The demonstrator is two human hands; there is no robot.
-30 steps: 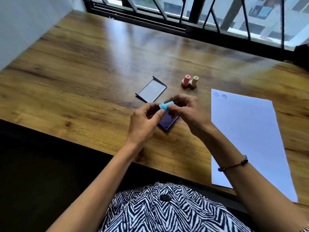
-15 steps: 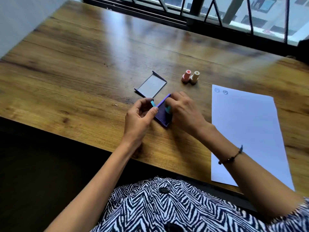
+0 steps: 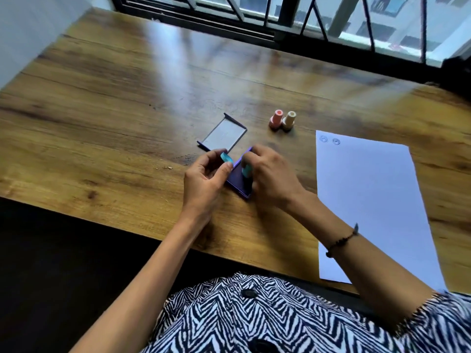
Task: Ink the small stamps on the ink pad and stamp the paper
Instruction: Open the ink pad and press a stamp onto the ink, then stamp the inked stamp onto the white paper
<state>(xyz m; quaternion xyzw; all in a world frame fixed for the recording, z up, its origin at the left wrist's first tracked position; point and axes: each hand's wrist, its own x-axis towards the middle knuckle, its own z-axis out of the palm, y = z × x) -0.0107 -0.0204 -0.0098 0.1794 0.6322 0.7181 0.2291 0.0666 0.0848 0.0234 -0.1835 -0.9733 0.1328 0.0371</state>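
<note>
A purple ink pad [image 3: 239, 178] lies open on the wooden table [image 3: 127, 118]. My right hand [image 3: 274, 178] holds a small teal stamp [image 3: 246, 170] upright, pressed down on the pad. My left hand [image 3: 205, 183] pinches the stamp's teal cap [image 3: 226, 158] just left of the pad. A white sheet of paper [image 3: 369, 200] lies to the right, with two round stamp marks [image 3: 330, 140] at its top left corner. A pink stamp [image 3: 275, 119] and a cream stamp [image 3: 289, 120] stand side by side behind the pad.
The ink pad's clear lid [image 3: 223, 136] lies just behind my left hand. A barred window [image 3: 318, 19] runs along the table's far edge. The near table edge passes under my forearms.
The teal stamp came apart: my left hand took the cap off to the left, and my right hand brought the stamp down onto the ink pad.
</note>
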